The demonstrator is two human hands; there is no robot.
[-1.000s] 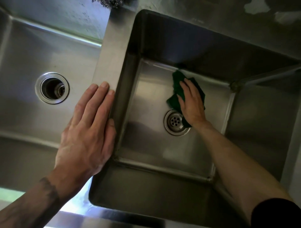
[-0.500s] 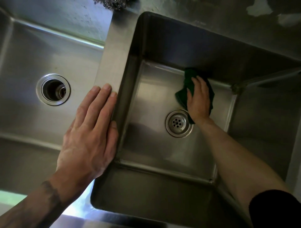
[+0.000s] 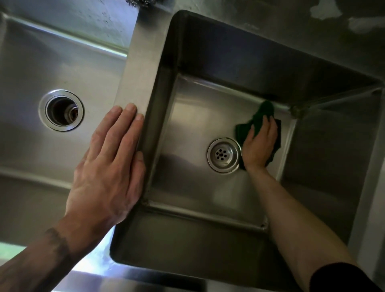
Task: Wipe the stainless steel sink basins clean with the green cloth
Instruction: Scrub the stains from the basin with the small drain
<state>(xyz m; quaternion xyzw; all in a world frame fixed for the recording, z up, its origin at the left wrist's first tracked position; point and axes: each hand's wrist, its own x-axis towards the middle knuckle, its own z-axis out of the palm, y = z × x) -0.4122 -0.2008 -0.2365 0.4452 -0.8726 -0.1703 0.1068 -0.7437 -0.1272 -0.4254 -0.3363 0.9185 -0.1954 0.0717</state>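
Observation:
I look down into two stainless steel basins. In the deep right basin (image 3: pixel 187 116) my right hand (image 3: pixel 259 146) presses the green cloth (image 3: pixel 264 109) flat on the floor, near the far right corner and just right of the strainer drain (image 3: pixel 224 155). The cloth pokes out past my fingertips and at both sides of my palm. My left hand (image 3: pixel 108 166) lies flat, fingers together, on the steel divider (image 3: pixel 139 68) between the basins, holding nothing. The left basin (image 3: pixel 41 166) has an open round drain (image 3: pixel 61 110).
A steel-wool scourer (image 3: pixel 139 2) shows at the top edge above the divider. The steel counter rim (image 3: pixel 291 18) runs behind the right basin, and the front edge (image 3: pixel 125 283) lies at the bottom. My right forearm crosses the right basin's near right corner.
My right hand has slid the cloth rightward along the back of the basin floor, from above the drain towards the far right corner. My left hand has stayed on the divider.

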